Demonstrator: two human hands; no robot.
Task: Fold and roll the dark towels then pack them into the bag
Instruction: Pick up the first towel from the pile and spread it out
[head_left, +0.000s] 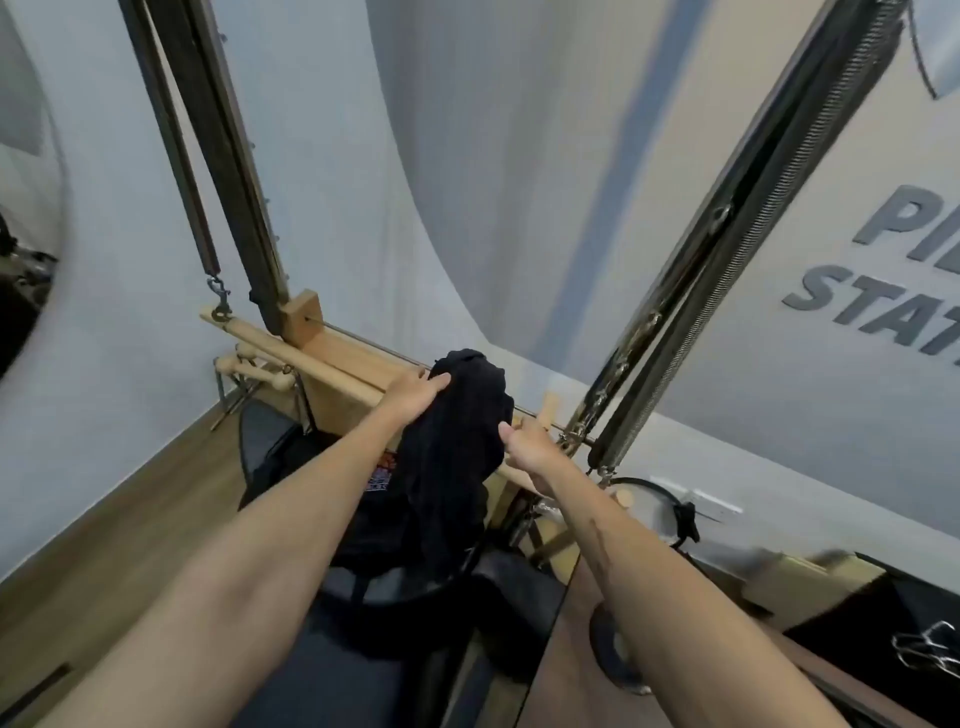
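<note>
Your forearms reach out over the dark padded bed. Your left hand (415, 392) grips the dark towel (457, 447) near its top; your right hand (530, 449) pinches its right edge, lifting it off the wooden bar (311, 351), probably for folding. Beneath it sits the black bag (384, 519).

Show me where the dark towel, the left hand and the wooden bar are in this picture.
dark towel (457, 441): head view, middle of the hanging cloth.
left hand (415, 392): head view, back of the hand at the towel's upper left edge.
wooden bar (311, 358): head view, bare stretch left of the towel.
</note>
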